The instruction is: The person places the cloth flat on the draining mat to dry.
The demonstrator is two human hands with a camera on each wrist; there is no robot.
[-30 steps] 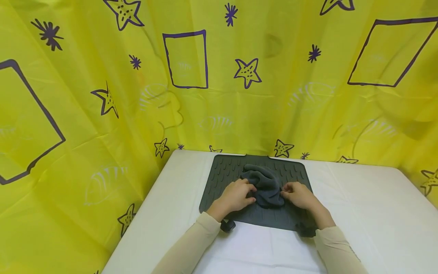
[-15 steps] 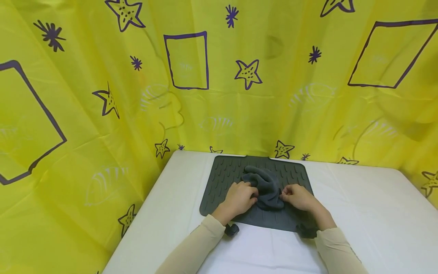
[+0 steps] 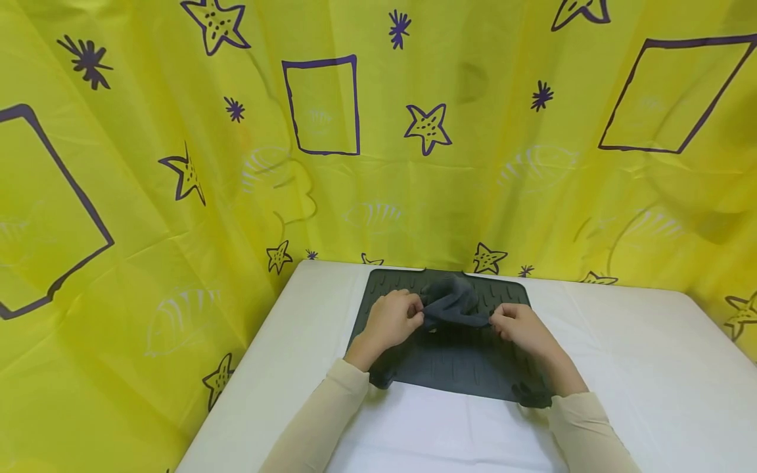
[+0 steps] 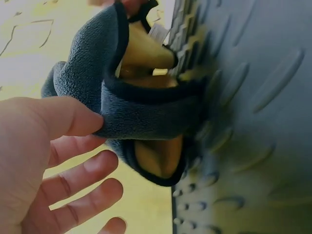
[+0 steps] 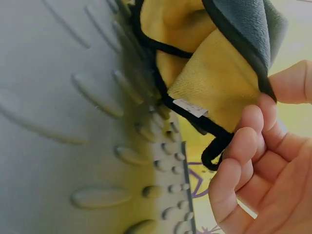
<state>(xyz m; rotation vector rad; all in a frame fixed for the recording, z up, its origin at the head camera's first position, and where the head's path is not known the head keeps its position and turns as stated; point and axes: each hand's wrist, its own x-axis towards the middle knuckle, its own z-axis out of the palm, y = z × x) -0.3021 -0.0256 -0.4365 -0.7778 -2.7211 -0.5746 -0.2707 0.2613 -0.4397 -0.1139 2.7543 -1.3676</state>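
Between the two hands hangs a crumpled cleaning cloth (image 3: 452, 302), dark grey-blue on one face, partly lifted off a dark ridged mat (image 3: 449, 368). In the right wrist view the cloth (image 5: 219, 83) shows a yellow underside, black edging, a white label and a small black loop. My left hand (image 3: 393, 318) pinches a fold between thumb and forefinger; in the left wrist view the other fingers of the left hand (image 4: 58, 161) spread loosely below. The black-edged border is pinched by my right hand (image 3: 520, 328), its remaining fingers curled near the loop.
The mat lies on a white-covered table (image 3: 639, 368). Behind and to the left hangs a yellow curtain (image 3: 378, 184) with purple stars and frames. Dark wrist gear (image 3: 532, 395) sits under the right wrist.
Both hands have raised the near edge of the cloth, which lay bunched on the mat before. My left hand has shifted left and away from the body, stretching the edge between the hands.
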